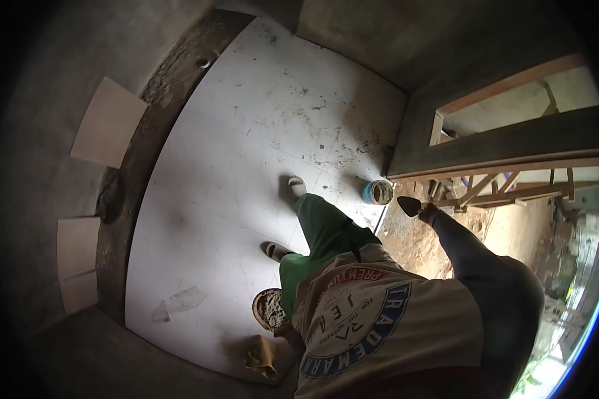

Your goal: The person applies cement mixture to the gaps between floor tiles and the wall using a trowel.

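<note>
My right hand [429, 214] is closed on a trowel with a dark pointed blade [409, 206], held out toward the doorway. My left hand [287, 330] is partly visible beside my body at the rim of a round container of grey mortar [271, 307]; its fingers are too hidden to read. A blue bucket [381, 192] with grey material stands on the tiles near the trowel. My legs in green trousers [326, 226] and my sandalled feet are on the white tiled floor [219, 186], which has scattered grey smears.
Loose tiles [108, 122] lean along the left wall beside a dark unfinished strip and a pipe stub [203, 63]. A crumpled sack [261, 357] lies at the lower edge. A doorway [499, 226] at the right shows dirt and wooden scaffolding [506, 187]; an opening with a wooden frame is above.
</note>
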The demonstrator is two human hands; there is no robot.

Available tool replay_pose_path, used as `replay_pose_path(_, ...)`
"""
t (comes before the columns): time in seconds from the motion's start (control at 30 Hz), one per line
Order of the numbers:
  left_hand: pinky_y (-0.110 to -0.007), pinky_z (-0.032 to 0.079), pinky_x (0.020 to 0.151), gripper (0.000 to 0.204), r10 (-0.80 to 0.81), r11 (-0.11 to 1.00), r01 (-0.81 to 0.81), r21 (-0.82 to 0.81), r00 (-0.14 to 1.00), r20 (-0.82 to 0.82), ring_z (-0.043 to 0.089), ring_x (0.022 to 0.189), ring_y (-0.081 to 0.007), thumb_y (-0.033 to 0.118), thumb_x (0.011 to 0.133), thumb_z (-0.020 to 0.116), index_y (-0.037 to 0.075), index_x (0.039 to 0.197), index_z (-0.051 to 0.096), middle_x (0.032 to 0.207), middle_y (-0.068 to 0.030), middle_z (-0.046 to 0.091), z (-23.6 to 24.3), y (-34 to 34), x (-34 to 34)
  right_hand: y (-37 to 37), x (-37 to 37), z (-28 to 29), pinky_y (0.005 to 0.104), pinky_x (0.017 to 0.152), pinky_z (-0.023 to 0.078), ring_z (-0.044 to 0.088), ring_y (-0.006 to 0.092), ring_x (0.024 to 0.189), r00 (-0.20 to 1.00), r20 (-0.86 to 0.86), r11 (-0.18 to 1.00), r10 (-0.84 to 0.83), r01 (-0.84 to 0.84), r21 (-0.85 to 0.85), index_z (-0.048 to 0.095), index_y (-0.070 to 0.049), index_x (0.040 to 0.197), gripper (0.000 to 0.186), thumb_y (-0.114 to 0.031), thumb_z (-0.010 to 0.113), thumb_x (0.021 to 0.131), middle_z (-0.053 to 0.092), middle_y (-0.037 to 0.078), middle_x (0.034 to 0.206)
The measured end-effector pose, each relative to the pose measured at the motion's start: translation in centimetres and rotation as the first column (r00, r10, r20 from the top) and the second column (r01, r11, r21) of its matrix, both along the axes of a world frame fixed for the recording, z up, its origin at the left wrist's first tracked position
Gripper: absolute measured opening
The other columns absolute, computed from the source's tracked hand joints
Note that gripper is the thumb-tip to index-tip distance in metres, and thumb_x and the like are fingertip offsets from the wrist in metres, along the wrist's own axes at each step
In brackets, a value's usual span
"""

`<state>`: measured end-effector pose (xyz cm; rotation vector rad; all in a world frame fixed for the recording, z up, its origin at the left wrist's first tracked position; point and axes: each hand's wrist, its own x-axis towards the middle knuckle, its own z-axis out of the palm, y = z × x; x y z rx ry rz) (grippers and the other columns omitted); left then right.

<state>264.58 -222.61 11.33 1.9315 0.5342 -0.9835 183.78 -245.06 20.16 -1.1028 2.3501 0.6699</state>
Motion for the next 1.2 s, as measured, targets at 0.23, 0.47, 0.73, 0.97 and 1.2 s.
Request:
replay_pose_path(0.23, -0.039, 0.052, 0.081, 0.049, -0.146, 0.988, 0.139, -0.064, 0.981, -0.129, 0.066, 0.118, -0.0247, 0.046, 0.098, 0.056, 0.017, 0.136, 0.066, 0.141, -0.0029, 0.066, 1.5, -18.8, 2.4, -6.9, -2.4, -4.3, 0.0463, 0.076, 0.059, 0.074, 0.0364, 0.098, 0.993, 0.013, 0.992, -0.119, 0.119, -0.037, 0.067, 0.002, 0.103, 0.042, -0.033, 0.083, 0.084, 0.073, 0.024, 0.094)
replay_pose_path(0.47, -0.037, 0.050, 0.072, 0.049, -0.221, 0.959, 0.175, -0.224, 0.955, -0.200, 0.067, 0.114, -0.0211, 0.053, 0.103, 0.051, 0.022, 0.136, 0.070, 0.143, 0.0022, 0.069, 2.8, -40.9, 5.7, -26.5, -6.4, 1.5, 0.0489, 0.092, 0.059, 0.074, 0.0425, 0.117, 0.847, 0.245, 0.873, -0.473, 0.488, -0.002, 0.077, 0.004, 0.113, 0.046, -0.032, 0.076, 0.086, 0.077, 0.031, 0.117)
replay_pose_path(0.73, -0.035, 0.045, 0.063, 0.034, -0.477, 0.852, 0.464, -0.243, 0.879, 0.007, 0.056, 0.088, -0.0195, 0.043, 0.105, 0.060, 0.014, 0.123, 0.061, 0.108, -0.0020, 0.059, 0.4, -73.7, -5.1, -27.9, -8.5, 8.9, 0.0468, 0.073, 0.059, 0.076, 0.0364, 0.085, 0.713, 0.108, 0.688, -0.692, 0.698, -0.198, 0.076, 0.004, 0.105, 0.036, -0.028, 0.071, 0.091, 0.076, 0.024, 0.093)
replay_pose_path(0.97, -0.037, 0.036, 0.051, 0.034, -0.569, 0.819, 0.527, -0.228, 0.800, -0.192, 0.036, 0.055, -0.0150, 0.035, 0.111, 0.061, 0.008, 0.095, 0.048, 0.076, -0.0032, 0.038, -7.6, -99.3, -17.6, -12.1, 11.1, 12.4, 0.0431, 0.059, 0.057, 0.073, 0.0256, 0.061, 0.516, -0.113, 0.493, -0.849, 0.851, 0.181, 0.082, -0.010, 0.097, 0.031, -0.041, 0.078, 0.098, 0.071, 0.014, 0.070)
replay_pose_path(1.2, -0.043, 0.057, 0.079, 0.048, -0.721, 0.689, 0.724, -0.011, 0.685, -0.107, 0.054, 0.076, -0.0240, 0.041, 0.107, 0.067, -0.005, 0.112, 0.055, 0.100, -0.0118, 0.052, -14.9, -114.4, -33.1, -10.7, 36.3, 17.3, 0.0484, 0.090, 0.062, 0.078, 0.0267, 0.111, 0.622, 0.576, 0.679, -0.531, -0.094, 0.728, 0.080, -0.013, 0.126, 0.034, -0.034, 0.069, 0.101, 0.082, 0.009, 0.117)
